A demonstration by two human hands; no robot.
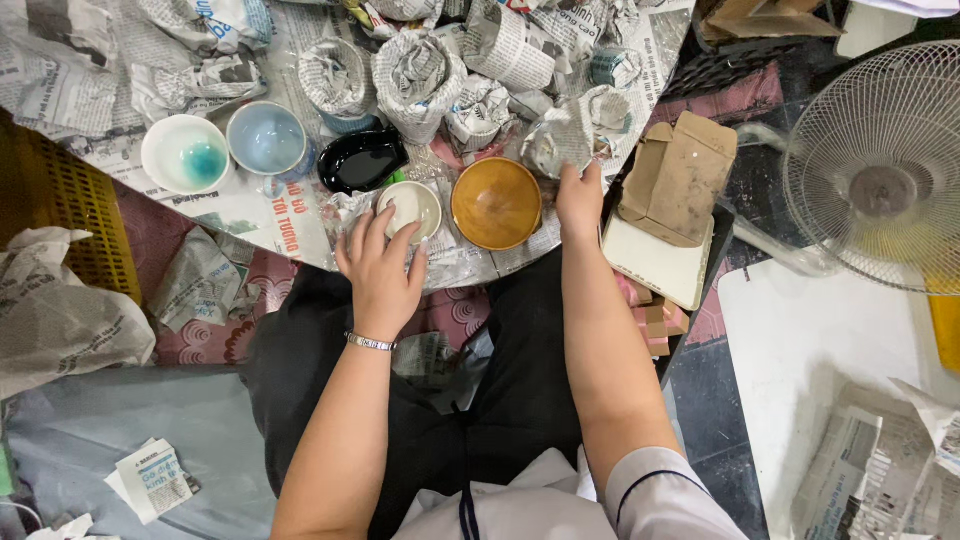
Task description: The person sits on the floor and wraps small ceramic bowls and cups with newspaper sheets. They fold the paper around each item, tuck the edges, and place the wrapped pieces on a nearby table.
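The right hand [579, 196] is closed on a bundle wrapped in newspaper [560, 140], pinching its lower edge between thumb and fingers near the right edge of the table [250, 215], just past the brown bowl [496, 203]. The left hand [382, 268] lies spread and loose over the table's near edge, holding nothing; its fingertips touch the rim of a small white cup [410, 208] that stands just beside the brown bowl.

Judging from how the bundle sits, a good handling of it would mean supporting it from below instead of hanging it by the paper, since loose newspaper may slip or tear and whatever is inside cannot be seen. The free left hand is well placed to steady it, provided it clears the cup without knocking it toward the edge.

Beyond the cup lies a glossy black dish [362, 160], and further along toward the left edge stand a pale blue bowl [266, 139] and a white bowl with a green centre [186, 153]. More wrapped bundles [418, 78] crowd the far side of the table, which is covered in newspaper sheets.

Off the right edge, a brown cardboard box [678, 177] rests on a flat white board [658, 266], and a white fan [880, 170] stands on the floor further right. Crumpled newspaper [60, 310] lies on the floor to the left of the person's lap.
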